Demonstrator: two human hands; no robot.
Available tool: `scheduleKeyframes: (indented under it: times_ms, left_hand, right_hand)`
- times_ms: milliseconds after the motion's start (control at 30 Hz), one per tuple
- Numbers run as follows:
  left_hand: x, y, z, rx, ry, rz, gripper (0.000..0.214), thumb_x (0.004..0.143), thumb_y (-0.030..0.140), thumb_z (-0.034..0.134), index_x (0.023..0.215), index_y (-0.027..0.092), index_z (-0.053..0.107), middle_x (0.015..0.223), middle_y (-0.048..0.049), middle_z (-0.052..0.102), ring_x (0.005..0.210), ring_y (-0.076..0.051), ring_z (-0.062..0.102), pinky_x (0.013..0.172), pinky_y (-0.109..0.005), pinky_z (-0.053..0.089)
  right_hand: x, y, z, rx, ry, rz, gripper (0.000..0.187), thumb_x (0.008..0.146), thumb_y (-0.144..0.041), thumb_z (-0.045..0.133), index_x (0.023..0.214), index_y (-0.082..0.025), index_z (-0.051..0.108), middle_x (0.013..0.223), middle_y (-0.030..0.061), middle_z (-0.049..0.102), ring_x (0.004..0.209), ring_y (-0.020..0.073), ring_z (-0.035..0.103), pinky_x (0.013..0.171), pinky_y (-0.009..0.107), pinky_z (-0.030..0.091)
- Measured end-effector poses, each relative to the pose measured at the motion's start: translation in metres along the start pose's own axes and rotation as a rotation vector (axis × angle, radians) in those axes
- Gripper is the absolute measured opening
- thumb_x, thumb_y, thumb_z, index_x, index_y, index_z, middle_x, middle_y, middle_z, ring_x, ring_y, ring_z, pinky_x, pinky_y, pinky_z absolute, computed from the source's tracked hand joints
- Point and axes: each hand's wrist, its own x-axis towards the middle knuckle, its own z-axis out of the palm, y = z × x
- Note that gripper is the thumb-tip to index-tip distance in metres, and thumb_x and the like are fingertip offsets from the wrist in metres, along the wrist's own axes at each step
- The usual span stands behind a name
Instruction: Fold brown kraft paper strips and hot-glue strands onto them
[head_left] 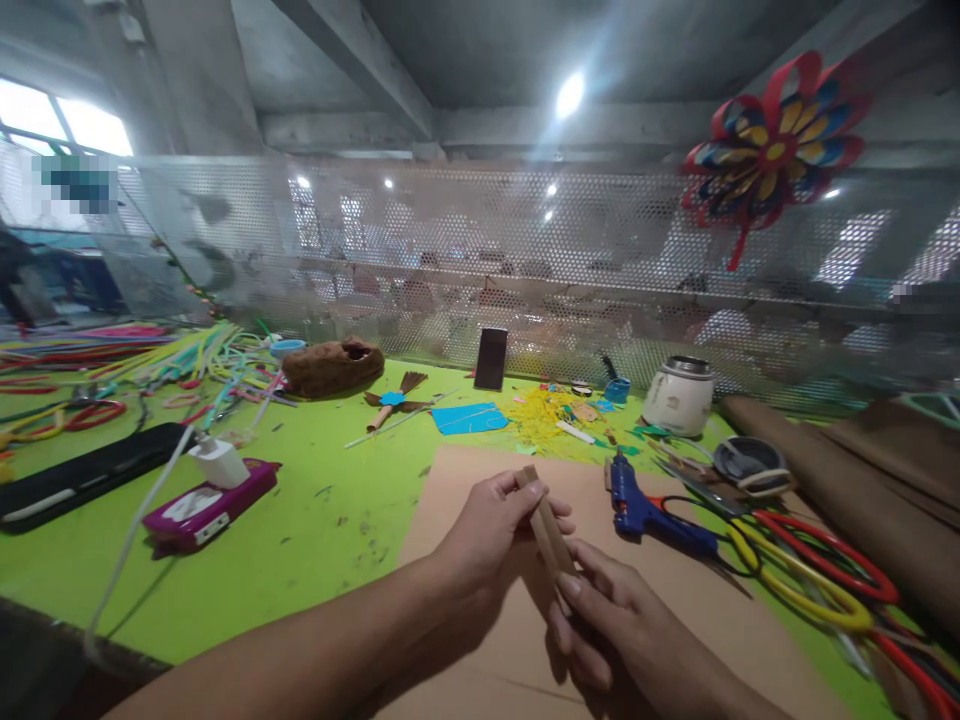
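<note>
Toward the worktop's (337, 535) near edge, our left hand (484, 515) and right hand (619, 600) pinch a brown strip (553, 540), fingers closed around it.

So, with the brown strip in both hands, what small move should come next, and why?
Probably slide the right hand up along the brown strip, pressing it smooth: the left hand pinches the far end and could steady it, while the right holds the near end.

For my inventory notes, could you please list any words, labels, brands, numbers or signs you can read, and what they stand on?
None can be read.
Purple power strip: marks too blurred to read.
White pot: mark too small to read.
Brown strip: none visible.
</note>
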Motion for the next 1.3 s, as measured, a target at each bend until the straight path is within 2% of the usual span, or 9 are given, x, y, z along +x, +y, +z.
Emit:
scheduleKeyframes:
  times_ms: [233, 500, 633, 733, 833, 900, 1000, 1133, 1300]
  left_hand:
    - [-0.005, -0.015, 0.006, -0.051, -0.071, -0.045, 0.023, 0.073, 0.030, 0.064, 0.082, 0.013, 0.051, 0.082, -0.0084, 0.060, 0.063, -0.014, 0.059, 0.063, -0.030, 0.047]
    - [-0.002, -0.013, -0.001, -0.036, -0.129, -0.001, 0.024, 0.079, 0.037, 0.056, 0.086, 0.014, 0.051, 0.085, -0.0087, 0.060, 0.065, -0.016, 0.060, 0.059, -0.029, 0.047]
    - [0.006, 0.001, -0.007, -0.016, -0.030, 0.061, 0.024, 0.078, 0.034, 0.059, 0.085, 0.014, 0.050, 0.081, -0.0082, 0.061, 0.070, -0.016, 0.060, 0.067, -0.029, 0.047]
    - [0.011, 0.009, -0.012, -0.019, 0.022, 0.059, 0.022, 0.077, 0.031, 0.059, 0.088, 0.014, 0.048, 0.073, -0.0046, 0.060, 0.065, -0.015, 0.060, 0.066, -0.030, 0.046]
    - [0.014, 0.006, -0.015, 0.025, 0.055, 0.031, 0.021, 0.079, 0.030, 0.056, 0.090, 0.015, 0.046, 0.066, -0.0003, 0.056, 0.055, -0.011, 0.055, 0.056, -0.024, 0.042]
    - [0.016, 0.000, -0.018, 0.067, 0.057, 0.015, 0.022, 0.080, 0.032, 0.054, 0.091, 0.016, 0.046, 0.064, 0.0012, 0.054, 0.051, -0.009, 0.052, 0.051, -0.022, 0.038]
    - [0.019, -0.006, -0.021, 0.110, 0.046, 0.024, 0.025, 0.080, 0.037, 0.053, 0.091, 0.015, 0.045, 0.064, 0.0020, 0.053, 0.049, -0.008, 0.050, 0.050, -0.021, 0.036]
    - [0.020, -0.003, -0.023, 0.129, 0.035, 0.051, 0.024, 0.080, 0.036, 0.051, 0.092, 0.015, 0.045, 0.066, 0.0019, 0.053, 0.050, -0.008, 0.050, 0.050, -0.021, 0.035]
    - [0.017, 0.002, -0.022, 0.106, 0.046, 0.049, 0.025, 0.080, 0.036, 0.050, 0.092, 0.014, 0.045, 0.065, 0.0016, 0.053, 0.050, -0.008, 0.050, 0.050, -0.021, 0.034]
  right_hand:
    - [0.004, 0.002, -0.001, 0.112, 0.003, -0.055, 0.043, 0.086, -0.049, 0.047, 0.111, -0.014, 0.043, 0.048, -0.0037, 0.052, 0.035, 0.0075, 0.039, 0.040, 0.020, 0.037]
    - [0.007, 0.008, 0.002, 0.044, 0.037, -0.043, 0.035, 0.084, -0.046, 0.052, 0.096, -0.014, 0.047, 0.055, -0.0007, 0.057, 0.034, 0.0057, 0.039, 0.037, 0.018, 0.032]
    - [0.001, -0.009, 0.001, -0.171, 0.127, 0.026, 0.032, 0.084, -0.046, 0.050, 0.077, -0.015, 0.052, 0.057, 0.0004, 0.056, 0.036, 0.0063, 0.039, 0.036, 0.019, 0.026]
    - [0.007, -0.048, -0.017, -0.583, 0.283, -0.078, 0.031, 0.080, -0.042, 0.055, 0.062, -0.016, 0.055, 0.055, -0.0001, 0.053, 0.047, 0.0103, 0.046, 0.045, 0.022, 0.034]
    - [0.041, -0.092, -0.054, -0.913, 0.395, -0.168, 0.027, 0.081, -0.035, 0.050, 0.063, -0.016, 0.059, 0.052, -0.0009, 0.053, 0.047, 0.0116, 0.048, 0.047, 0.024, 0.036]
    - [0.077, -0.112, -0.082, -1.111, 0.501, -0.039, 0.022, 0.081, -0.026, 0.051, 0.064, -0.015, 0.061, 0.053, 0.0003, 0.056, 0.054, 0.0129, 0.054, 0.052, 0.023, 0.039]
    - [0.134, -0.120, -0.112, -1.136, 0.530, 0.105, 0.017, 0.081, -0.021, 0.055, 0.071, -0.009, 0.064, 0.067, 0.0063, 0.062, 0.067, 0.0164, 0.059, 0.058, 0.025, 0.044]
    - [0.183, -0.107, -0.121, -1.078, 0.540, 0.236, 0.028, 0.087, -0.030, 0.054, 0.109, -0.013, 0.056, 0.108, 0.0079, 0.058, 0.091, 0.0195, 0.059, 0.077, 0.037, 0.050]
    - [0.201, -0.102, -0.115, -0.908, 0.527, 0.199, 0.030, 0.088, -0.030, 0.052, 0.114, -0.016, 0.054, 0.116, 0.0075, 0.055, 0.096, 0.0205, 0.057, 0.080, 0.039, 0.049]
